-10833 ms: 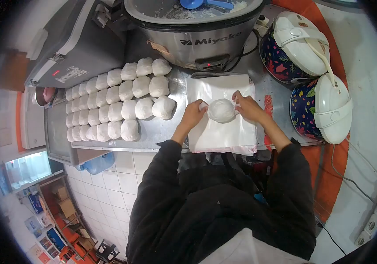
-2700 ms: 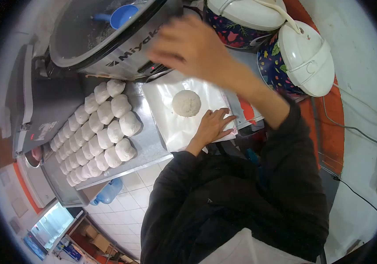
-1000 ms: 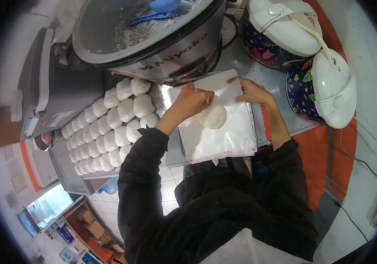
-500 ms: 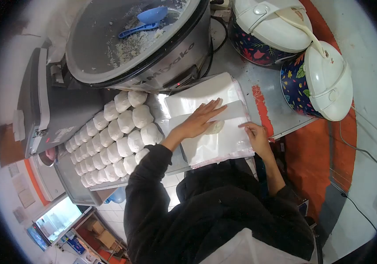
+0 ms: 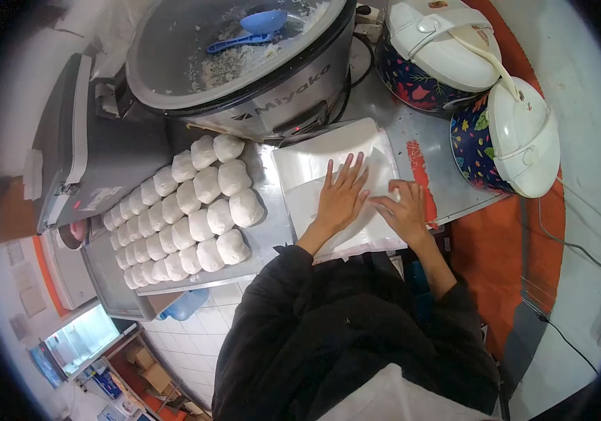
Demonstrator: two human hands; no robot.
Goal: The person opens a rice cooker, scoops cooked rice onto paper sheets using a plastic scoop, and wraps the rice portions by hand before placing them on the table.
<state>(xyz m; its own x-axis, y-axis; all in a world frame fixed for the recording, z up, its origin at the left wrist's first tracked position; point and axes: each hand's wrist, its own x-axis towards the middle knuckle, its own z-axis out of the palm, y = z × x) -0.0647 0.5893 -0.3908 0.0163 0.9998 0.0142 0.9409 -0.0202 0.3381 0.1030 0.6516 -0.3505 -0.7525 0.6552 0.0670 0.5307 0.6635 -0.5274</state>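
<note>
A stack of white wrapping paper (image 5: 360, 133) lies on the metal table in front of me. My left hand (image 5: 341, 196) presses flat on the folded top sheet, fingers spread and pointing away from me. Close to its thumb, my right hand (image 5: 404, 209) has its thumb and forefinger curled at the right edge of that sheet, pinching the paper. Whatever is inside the fold is hidden under paper and hands. To the left, several rounded white bundles (image 5: 201, 222) stand packed in rows.
Behind the paper stands a large rice cooker (image 5: 272, 105) with rice remains and a blue scoop (image 5: 264, 22) inside. Two lidded, patterned containers (image 5: 525, 137) occupy the back right. A dark grey case (image 5: 125, 151) stands at the left, and a cable runs behind the cooker.
The left hand has shifted right and turned its fingers away from me. The right hand has come in to the sheet's edge. The pale mound beneath the left hand is now covered.
</note>
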